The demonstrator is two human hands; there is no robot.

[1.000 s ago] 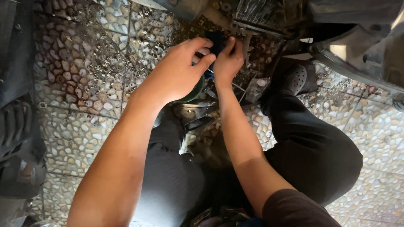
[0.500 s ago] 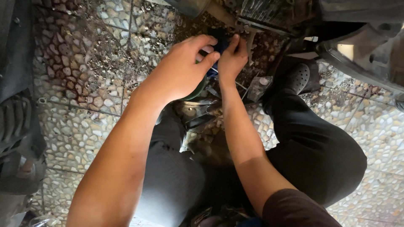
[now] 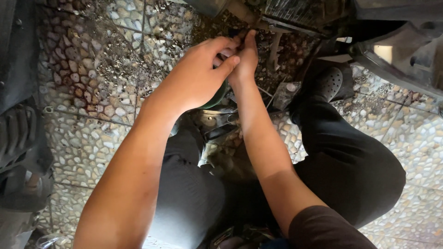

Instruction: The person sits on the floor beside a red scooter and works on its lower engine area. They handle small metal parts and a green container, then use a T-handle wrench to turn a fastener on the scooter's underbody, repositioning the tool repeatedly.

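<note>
My left hand (image 3: pixel 198 78) and my right hand (image 3: pixel 247 57) meet at the fingertips just below the dirty machine body (image 3: pixel 300 14) at the top of the head view. Both pinch a small dark part (image 3: pixel 234 33), and my fingers hide most of it. Under my left hand a round green object (image 3: pixel 216 98) peeks out, partly covered. Both forearms reach forward between my knees, which are in dark trousers.
The floor is pebble-pattern tile (image 3: pixel 92 78) strewn with grit. Metal pieces (image 3: pixel 217 121) lie between my legs. My black perforated shoe (image 3: pixel 325 83) is on the right. A tyre (image 3: pixel 18 138) stands at the left edge, and a grey machine panel (image 3: pixel 406 55) is at upper right.
Both hands have shifted a little toward the machine body, still joined at the fingertips. The dark part shows less now, as the fingers have closed further over it.
</note>
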